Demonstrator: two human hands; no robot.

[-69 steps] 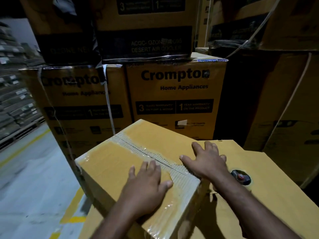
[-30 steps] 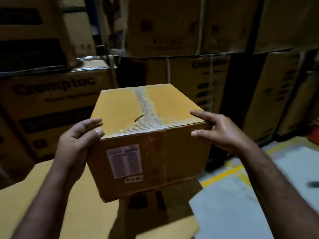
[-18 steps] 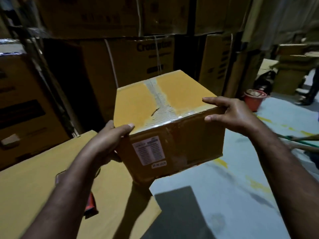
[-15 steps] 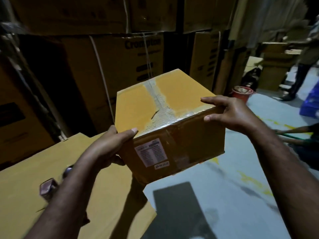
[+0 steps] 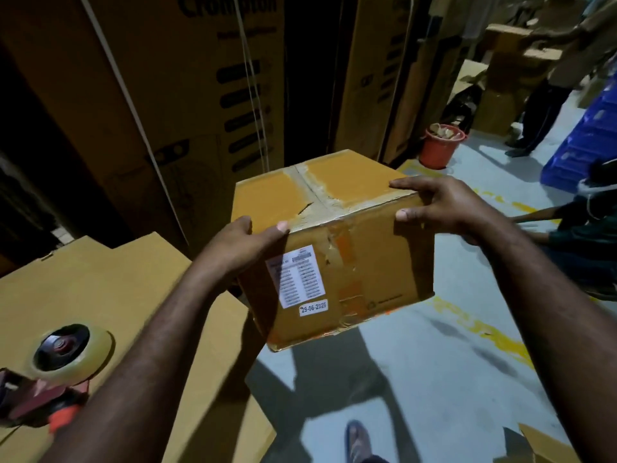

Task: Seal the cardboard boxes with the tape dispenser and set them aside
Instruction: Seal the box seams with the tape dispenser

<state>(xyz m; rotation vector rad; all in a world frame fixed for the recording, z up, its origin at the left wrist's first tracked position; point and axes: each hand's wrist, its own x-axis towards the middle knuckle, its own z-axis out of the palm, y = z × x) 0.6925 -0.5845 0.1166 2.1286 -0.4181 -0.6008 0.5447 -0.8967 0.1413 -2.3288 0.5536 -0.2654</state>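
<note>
A taped brown cardboard box [image 5: 350, 262] with a white label and a date sticker hangs in the air over the grey floor. My left hand [image 5: 240, 245] grips its near left top corner. On the right top edge my right hand [image 5: 444, 208] holds it, fingers on the lid and thumb on the side. Clear tape runs along the top seam. The red tape dispenser [image 5: 50, 379] with a clear tape roll lies on the large flat carton [image 5: 117, 279] at the lower left.
Tall stacked printed cartons [image 5: 207, 95] stand close behind. A red bucket [image 5: 440, 145] sits on the floor at the back right, near a standing person [image 5: 547, 105]. Another person's arm [image 5: 541, 215] reaches in from the right. Blue crates [image 5: 587, 142] stand far right. My sandalled foot [image 5: 357, 439] is below.
I lifted the box off the flat carton and swung it right, out over the floor. The view turned right, so the dispenser now lies at the lower left.
</note>
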